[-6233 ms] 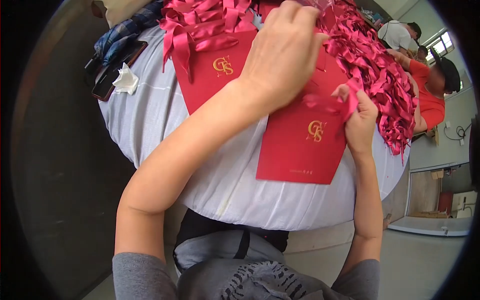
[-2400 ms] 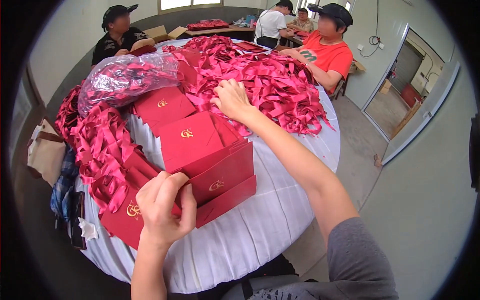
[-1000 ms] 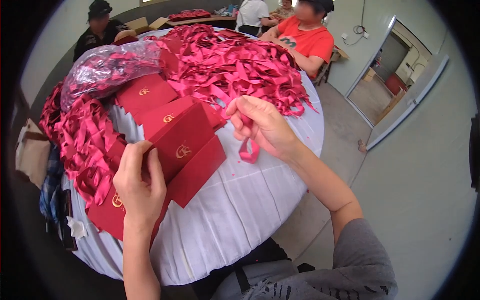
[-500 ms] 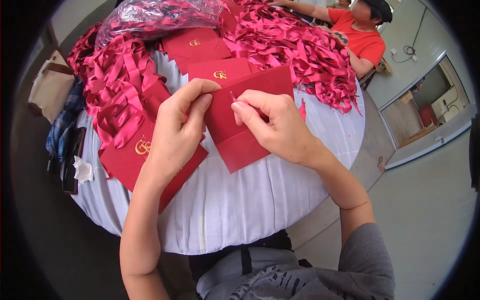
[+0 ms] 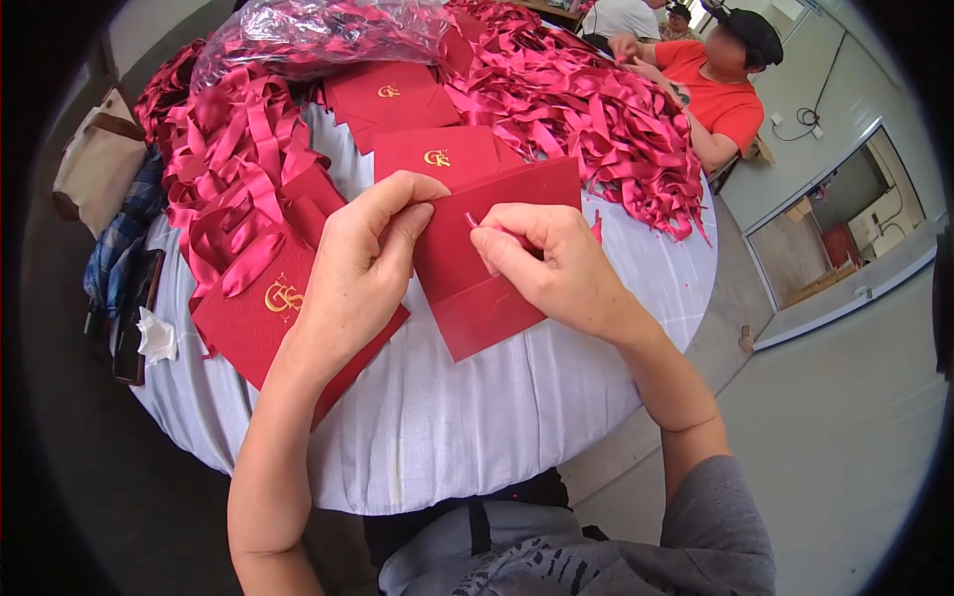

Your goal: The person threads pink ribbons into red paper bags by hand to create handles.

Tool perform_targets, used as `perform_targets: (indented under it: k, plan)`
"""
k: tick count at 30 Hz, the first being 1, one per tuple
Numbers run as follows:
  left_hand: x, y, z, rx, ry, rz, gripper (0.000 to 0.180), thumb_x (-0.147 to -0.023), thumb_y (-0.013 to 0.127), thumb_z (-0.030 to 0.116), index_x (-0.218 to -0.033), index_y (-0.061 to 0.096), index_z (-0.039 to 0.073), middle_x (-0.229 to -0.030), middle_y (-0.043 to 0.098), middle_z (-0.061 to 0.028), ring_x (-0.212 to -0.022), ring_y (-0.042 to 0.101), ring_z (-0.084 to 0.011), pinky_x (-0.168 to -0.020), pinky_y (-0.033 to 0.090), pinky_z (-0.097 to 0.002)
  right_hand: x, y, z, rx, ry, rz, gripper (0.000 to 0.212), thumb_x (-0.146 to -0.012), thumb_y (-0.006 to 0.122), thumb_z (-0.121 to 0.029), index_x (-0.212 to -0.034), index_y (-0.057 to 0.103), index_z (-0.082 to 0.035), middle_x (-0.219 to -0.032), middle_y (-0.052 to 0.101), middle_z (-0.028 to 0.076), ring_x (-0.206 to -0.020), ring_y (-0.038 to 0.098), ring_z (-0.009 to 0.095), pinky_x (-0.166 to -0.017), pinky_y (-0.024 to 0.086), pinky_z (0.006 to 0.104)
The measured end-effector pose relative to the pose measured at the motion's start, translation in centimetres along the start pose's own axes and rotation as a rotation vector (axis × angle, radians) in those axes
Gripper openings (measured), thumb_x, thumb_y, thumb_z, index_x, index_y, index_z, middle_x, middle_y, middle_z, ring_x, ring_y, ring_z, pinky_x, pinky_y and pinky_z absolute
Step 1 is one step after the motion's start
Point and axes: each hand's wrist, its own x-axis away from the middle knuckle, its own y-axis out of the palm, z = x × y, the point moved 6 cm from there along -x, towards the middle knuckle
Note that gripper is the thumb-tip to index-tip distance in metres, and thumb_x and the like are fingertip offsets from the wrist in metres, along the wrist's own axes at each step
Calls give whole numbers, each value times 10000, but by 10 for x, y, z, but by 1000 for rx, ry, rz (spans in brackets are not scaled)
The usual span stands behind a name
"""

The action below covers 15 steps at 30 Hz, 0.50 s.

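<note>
A flat red paper bag (image 5: 482,310) is held tilted above the table, its folded bottom end toward me. My left hand (image 5: 360,266) pinches its upper left edge between thumb and fingers. Over the bag's face, my right hand (image 5: 556,263) is closed in a pinch on a red ribbon (image 5: 471,219), whose narrow tip pokes out past the thumb and forefinger. More ribbon shows beyond the right knuckles. Beneath my left forearm lie finished-looking red bags (image 5: 253,320) with a gold emblem and ribbon handles.
Heaped red ribbons (image 5: 596,129) cover the far right of the white-clothed round table (image 5: 447,427). More red bags (image 5: 427,154) lie ahead, near a clear plastic bag (image 5: 318,45). A crumpled white tissue (image 5: 156,335) sits at left. Across the table sits a person in red (image 5: 730,114).
The red bag and both my hands sit slightly lower in view. My right hand keeps its pinch on the ribbon. The person in red has drawn their hands together and raised them.
</note>
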Motion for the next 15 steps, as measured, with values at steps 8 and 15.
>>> perform_targets:
  k: [8, 15]
  plan:
    - [1, 1, 1, -22, 6, 26, 135, -842, 584, 2, -971, 598, -33, -787, 595, -65, -710, 519, -101, -658, 435, -248, 1, 3, 1, 17, 115, -116, 213, -907, 526, -89, -722, 551, 15, -618, 488, -27, -588, 421, 26, -516, 345, 222]
    - [4, 6, 21, -156, 209, 51, 174, -780, 627, -34, -954, 617, -20, -801, 621, -105, -667, 579, -171, -620, 463, -274, 0, -2, 1, -269, 201, -230, 273, -913, 508, -122, -660, 516, -19, -611, 466, -48, -579, 385, 18, -497, 296, 218]
